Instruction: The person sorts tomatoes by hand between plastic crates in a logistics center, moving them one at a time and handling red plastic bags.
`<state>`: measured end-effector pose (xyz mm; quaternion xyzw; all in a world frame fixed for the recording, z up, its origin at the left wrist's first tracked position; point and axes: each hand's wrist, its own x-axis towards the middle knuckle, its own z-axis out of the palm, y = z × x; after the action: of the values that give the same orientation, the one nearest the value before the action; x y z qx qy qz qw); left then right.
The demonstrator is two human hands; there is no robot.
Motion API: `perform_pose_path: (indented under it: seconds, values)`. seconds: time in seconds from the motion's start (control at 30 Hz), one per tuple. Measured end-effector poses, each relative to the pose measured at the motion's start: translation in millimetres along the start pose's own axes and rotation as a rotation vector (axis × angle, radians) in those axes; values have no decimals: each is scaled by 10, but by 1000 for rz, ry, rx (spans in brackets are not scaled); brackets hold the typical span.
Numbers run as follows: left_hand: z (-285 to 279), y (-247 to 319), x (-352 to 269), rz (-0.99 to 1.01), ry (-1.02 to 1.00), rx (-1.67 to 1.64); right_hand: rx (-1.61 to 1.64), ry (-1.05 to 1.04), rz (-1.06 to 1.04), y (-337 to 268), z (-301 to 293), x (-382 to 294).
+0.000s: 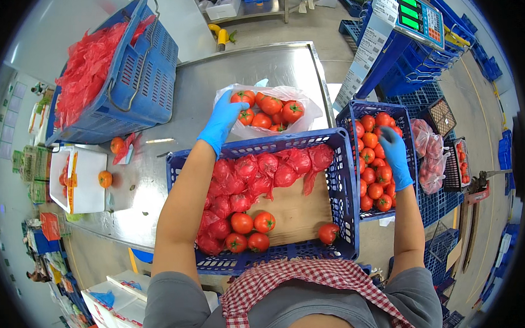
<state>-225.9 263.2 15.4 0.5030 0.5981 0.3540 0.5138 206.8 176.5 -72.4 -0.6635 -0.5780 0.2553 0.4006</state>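
Note:
My left hand (pixel 224 117), in a blue glove, grips the left rim of a clear plastic bag (pixel 311 112) of red tomatoes (pixel 271 105), its thumb beside a tomato. The bag lies open on the steel table, behind a large blue plastic crate (pixel 348 195). In that crate are tomatoes in red plastic wrap (pixel 245 166), several bare tomatoes (pixel 242 223) and one apart at the right (pixel 328 233). Over a second blue crate (pixel 404 111), full of loose tomatoes (pixel 369 175), my gloved right hand (pixel 394 148) reaches down. Blur hides whether its fingers hold a tomato.
A blue basket (pixel 144 81) heaped with red plastic film (pixel 92 66) stands on the steel table (pixel 199 97) at left. Near it sit a white foam box (pixel 91 165) and loose tomatoes (pixel 105 179). A digital scale (pixel 418 17) rises at upper right, beside bagged tomatoes (pixel 431 166).

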Motion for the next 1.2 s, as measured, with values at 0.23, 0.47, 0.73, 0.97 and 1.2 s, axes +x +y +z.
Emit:
perform_pose_path:
  seconds: [0.23, 0.47, 0.73, 0.97, 1.2]
  values:
    - [-155, 202, 100, 182, 134, 205, 245, -588, -302, -2248, 881, -81]
    - [-176, -39, -48, 239, 64, 288, 3, -596, -241, -1936, 2401, 761]
    - [-358, -422, 21, 361, 71, 326, -97, -666, 433, -2347, 2898, 938]
    - [-334, -449, 217, 287, 137, 383, -112, -731, 253, -2006, 2849, 1302]
    - [-306, -381, 202, 482, 224, 170, 1297, -1250, 705, -2141, 1848, 1001]
